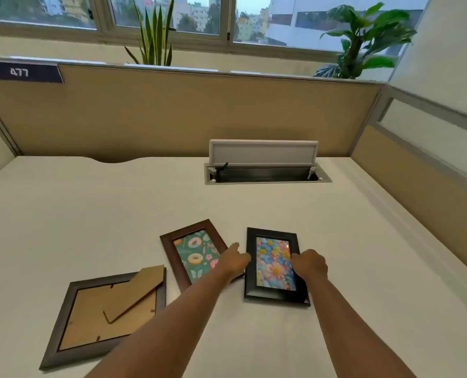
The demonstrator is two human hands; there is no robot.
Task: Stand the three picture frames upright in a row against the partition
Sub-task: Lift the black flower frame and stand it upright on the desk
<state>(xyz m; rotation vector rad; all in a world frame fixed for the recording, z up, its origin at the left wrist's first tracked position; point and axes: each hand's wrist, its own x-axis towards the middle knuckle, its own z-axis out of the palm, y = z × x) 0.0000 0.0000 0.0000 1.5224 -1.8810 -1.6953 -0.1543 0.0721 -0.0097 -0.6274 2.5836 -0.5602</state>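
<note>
Three picture frames lie flat low in the frame on the pale table (63,208), none yet against the tan partition (172,118). The left hand (233,261) covers the brown frame's (196,252) right edge; the right hand (310,264) hides the black frame's (274,266) right rim. Both sets of fingers curl at that black frame's sides, though I cannot tell if they grip. The dark frame (104,315), lower left, shows cardboard backing and a folded stand. Open tabletop stretches behind, broken by a raised cable hatch (263,152).

Both hands on black frame (276,266) edges: left hand (234,261), right hand (310,264); frame flat on desk (90,214).
</note>
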